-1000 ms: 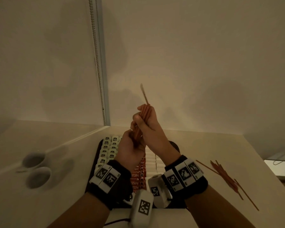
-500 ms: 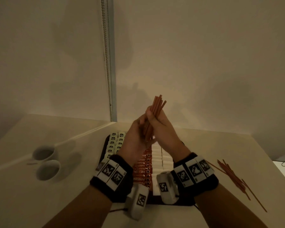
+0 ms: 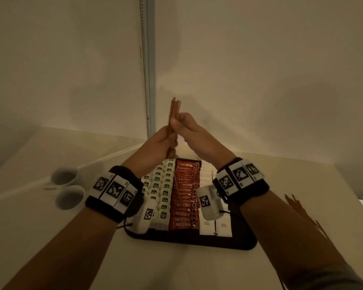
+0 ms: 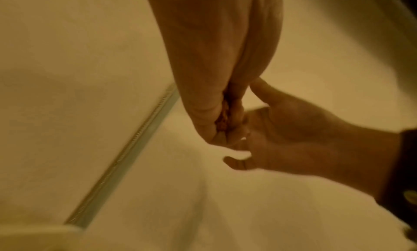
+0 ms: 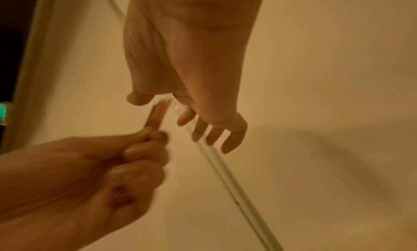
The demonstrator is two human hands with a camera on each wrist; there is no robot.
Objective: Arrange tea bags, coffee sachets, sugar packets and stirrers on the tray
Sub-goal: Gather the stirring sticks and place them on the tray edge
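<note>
A: Our left hand [image 3: 162, 141] grips the bundle of stirrers [image 3: 174, 110] upright above the tray [image 3: 197, 240].

B: Our right hand [image 3: 189, 126] lies against them, fingers [image 5: 211, 135] straight. More stirrers [image 3: 302, 212] lie right of the tray.

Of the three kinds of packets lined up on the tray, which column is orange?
The middle column: the Nescafe coffee sachets. White tea bags sit to its left and white sugar packets to its right on the black tray.
</note>
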